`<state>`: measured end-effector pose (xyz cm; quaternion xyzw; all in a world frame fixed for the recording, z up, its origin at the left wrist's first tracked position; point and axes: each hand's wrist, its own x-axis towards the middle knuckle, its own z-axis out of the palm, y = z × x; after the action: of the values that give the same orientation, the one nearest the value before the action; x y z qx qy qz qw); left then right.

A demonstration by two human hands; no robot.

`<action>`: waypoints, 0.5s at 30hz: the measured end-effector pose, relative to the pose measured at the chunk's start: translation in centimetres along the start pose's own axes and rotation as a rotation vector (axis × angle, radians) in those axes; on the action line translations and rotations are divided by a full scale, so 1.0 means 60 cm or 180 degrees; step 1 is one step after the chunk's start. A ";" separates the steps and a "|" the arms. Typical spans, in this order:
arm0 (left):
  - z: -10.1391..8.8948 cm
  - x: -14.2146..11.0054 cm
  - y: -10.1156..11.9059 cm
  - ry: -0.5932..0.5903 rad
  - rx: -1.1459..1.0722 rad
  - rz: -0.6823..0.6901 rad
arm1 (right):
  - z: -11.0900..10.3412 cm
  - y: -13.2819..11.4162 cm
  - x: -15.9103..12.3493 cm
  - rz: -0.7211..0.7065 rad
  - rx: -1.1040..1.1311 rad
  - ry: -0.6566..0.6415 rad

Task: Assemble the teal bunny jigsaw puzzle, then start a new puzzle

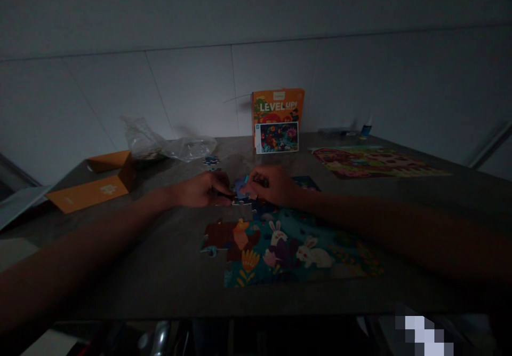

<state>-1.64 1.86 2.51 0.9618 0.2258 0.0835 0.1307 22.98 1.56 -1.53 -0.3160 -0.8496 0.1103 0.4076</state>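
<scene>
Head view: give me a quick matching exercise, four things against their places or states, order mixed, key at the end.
1. Right hand
2. Rabbit puzzle
3. Picture card
4. Open box

A. Standing in front of the LEVEL UP! box
B. Orange, left of the left hand
C. Touching a purplish puzzle section
D. Ragged along its left edge

Pairs: 1-C, 2-D, 3-A, 4-B

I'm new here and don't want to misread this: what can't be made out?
All in the head view:
Puzzle: partly covered by the right hand and forearm.
Left hand: its grip is lost in shadow.
Level Up box: lower front blocked by the picture card.
Pale patch, lower right: pixelated.
</scene>
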 end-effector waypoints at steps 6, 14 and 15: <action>0.004 -0.001 -0.014 0.0068 -0.0104 0.0422 | 0.001 0.002 0.002 0.0124 0.0013 0.0096; 0.003 0.004 0.009 0.0087 0.0311 0.0061 | 0.002 0.002 0.003 0.0218 0.0019 0.0287; 0.003 0.004 0.010 0.0076 0.0327 0.0049 | 0.002 0.002 0.003 0.0207 0.0047 0.0311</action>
<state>-1.15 1.43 2.56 0.9679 0.2239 0.0843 0.0777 22.87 1.76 -1.58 -0.3454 -0.8172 0.1142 0.4471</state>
